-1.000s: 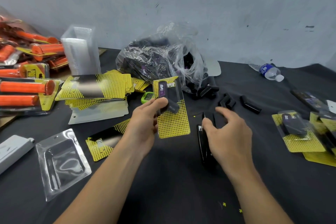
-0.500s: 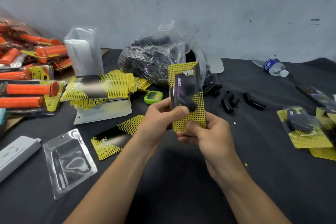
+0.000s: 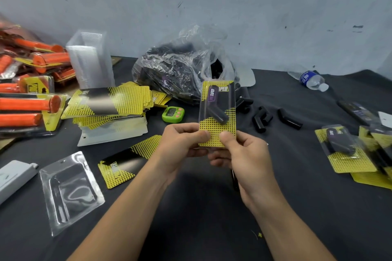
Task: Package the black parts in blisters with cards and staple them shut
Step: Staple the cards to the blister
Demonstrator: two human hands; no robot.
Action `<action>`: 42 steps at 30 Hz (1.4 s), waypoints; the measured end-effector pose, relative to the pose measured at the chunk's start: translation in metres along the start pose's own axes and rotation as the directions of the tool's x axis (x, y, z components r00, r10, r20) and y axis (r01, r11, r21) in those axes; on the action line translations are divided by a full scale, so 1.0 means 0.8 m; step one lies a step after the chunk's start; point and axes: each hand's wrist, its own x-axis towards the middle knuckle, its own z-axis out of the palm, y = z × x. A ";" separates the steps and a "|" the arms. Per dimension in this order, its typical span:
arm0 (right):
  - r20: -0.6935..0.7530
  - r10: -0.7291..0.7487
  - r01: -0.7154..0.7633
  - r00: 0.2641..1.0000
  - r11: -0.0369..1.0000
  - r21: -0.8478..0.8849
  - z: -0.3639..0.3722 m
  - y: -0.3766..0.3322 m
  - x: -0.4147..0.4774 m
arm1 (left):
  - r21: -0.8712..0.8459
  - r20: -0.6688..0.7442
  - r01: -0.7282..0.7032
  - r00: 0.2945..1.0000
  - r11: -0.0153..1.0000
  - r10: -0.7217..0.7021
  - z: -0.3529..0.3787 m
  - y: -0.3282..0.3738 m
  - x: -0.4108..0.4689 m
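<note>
Between both hands [image 3: 214, 148], the blister pack [image 3: 217, 112] stands upright, pinched.

- Blister pack [image 3: 217, 131]: bottom edge covered by the thumbs of the left hand [image 3: 182, 144] and the right hand [image 3: 239, 154].
- Card lettering: partly masked by the black part [image 3: 218, 115].
- Dark object [image 3: 234, 180] under the right hand: mostly hidden, identity unclear.
- Plastic bag [image 3: 176, 70]: contents blurred behind crinkled film.
- Green timer [image 3: 172, 114]: display too small to read.
- Water bottle [image 3: 310, 79]: label illegible.
- Orange packs [image 3: 21, 104]: cut off by the left edge.
- Finished packs [image 3: 377, 154]: cut off by the right edge.
</note>
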 end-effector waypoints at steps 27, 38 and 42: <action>0.069 0.135 -0.137 0.988 0.990 0.017 -0.024 -0.020 0.009 | -0.264 0.097 0.102 0.992 0.959 -0.079 -0.004 -0.005 0.010; 0.103 -0.107 0.136 0.989 0.925 -0.354 -0.035 -0.017 0.013 | -0.049 0.137 0.084 0.988 0.995 -0.077 -0.007 -0.014 0.011; 0.158 -0.094 0.146 0.983 0.920 -0.363 -0.046 -0.029 0.018 | 0.008 0.153 0.037 0.987 0.999 -0.038 0.001 -0.011 0.011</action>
